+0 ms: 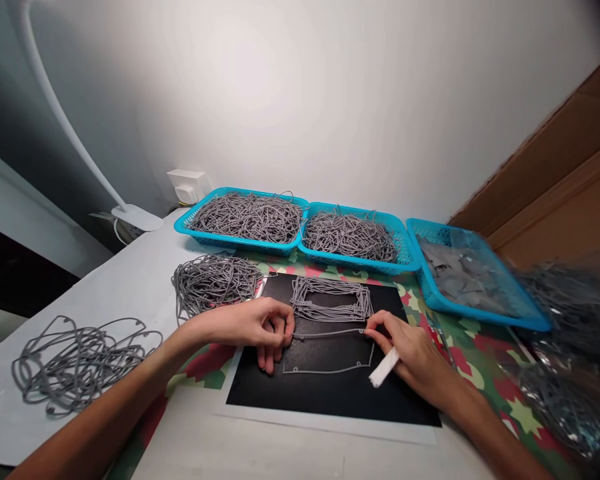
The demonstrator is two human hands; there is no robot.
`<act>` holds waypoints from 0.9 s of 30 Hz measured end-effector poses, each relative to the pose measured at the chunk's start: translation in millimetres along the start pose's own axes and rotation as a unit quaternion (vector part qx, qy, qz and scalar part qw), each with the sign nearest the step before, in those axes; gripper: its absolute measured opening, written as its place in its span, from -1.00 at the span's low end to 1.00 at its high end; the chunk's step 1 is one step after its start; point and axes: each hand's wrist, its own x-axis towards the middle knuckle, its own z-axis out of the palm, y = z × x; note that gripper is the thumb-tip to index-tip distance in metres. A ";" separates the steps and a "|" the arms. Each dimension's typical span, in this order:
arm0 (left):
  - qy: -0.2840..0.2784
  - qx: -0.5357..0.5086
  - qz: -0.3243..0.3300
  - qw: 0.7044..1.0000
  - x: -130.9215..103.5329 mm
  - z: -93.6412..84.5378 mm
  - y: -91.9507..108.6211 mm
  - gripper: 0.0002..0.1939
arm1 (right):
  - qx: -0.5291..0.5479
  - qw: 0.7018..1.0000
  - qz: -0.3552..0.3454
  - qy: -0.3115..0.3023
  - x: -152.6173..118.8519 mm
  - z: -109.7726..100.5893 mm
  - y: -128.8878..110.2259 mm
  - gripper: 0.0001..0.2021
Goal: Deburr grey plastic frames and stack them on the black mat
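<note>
White wall (300,100) fills the upper frame; below it, ctr, is a black mat (305,393) on a camo cloth (525,420). Both hands are on one thin grey gasket (330,333) lying at mid-mat: L hand (273,333) has thumb + index pinched at its upper-left corner, R hand (405,353) likewise at its upper-right, by a small eyelet. Neither hand is nearer; they sit at opp. ends of the upper edge. Long axis runs L–R, approx. parallel to the line btwn the two grips, w/ the rest of the gasket toward the bottom of frame, its lower edge bowed a bit. Can't tell if the upper edge is off the mat. White roll (384,368) sticks out by the R thumb; how it's held, can't say.

Just above the gasket in frame: a pile (330,313) of similar ones, long axis the same way. Further out: a dark heap (217,283) beyond the L wrist, a loose tangle (75,393) lower left, blue baskets (240,244) across upper ctr to R, bags (565,400) at far right, a lamp (137,218) upper left
</note>
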 end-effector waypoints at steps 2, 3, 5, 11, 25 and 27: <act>0.005 0.005 -0.001 1.000 -1.2 2.0 3.0 -0.90 | -0.001 1.000 -0.005 0.014 0.6 -0.6 -1.0 -0.90; 0.008 0.008 -0.001 1.000 -2.1 3.0 4.5 -0.88 | 0.001 1.000 -0.007 0.019 0.7 -0.6 -1.4 -0.92; 0.008 0.012 0.002 1.000 -4.7 4.4 7.1 -0.77 | 0.004 1.000 -0.009 0.029 0.4 -0.7 -2.0 -0.91; 0.005 0.021 0.037 0.999 -12.4 4.9 15.3 -0.59 | -0.021 0.999 0.009 0.044 -1.7 -1.4 1.1 -0.81; 0.249 0.130 0.251 0.926 -7.1 14.9 23.0 -0.65 | 0.059 0.979 -0.008 0.193 -0.1 -5.5 -6.6 -0.79; 0.173 0.159 0.231 0.944 -12.9 15.7 27.4 -0.64 | 0.087 0.985 -0.046 0.142 -2.9 -11.1 -12.9 -0.79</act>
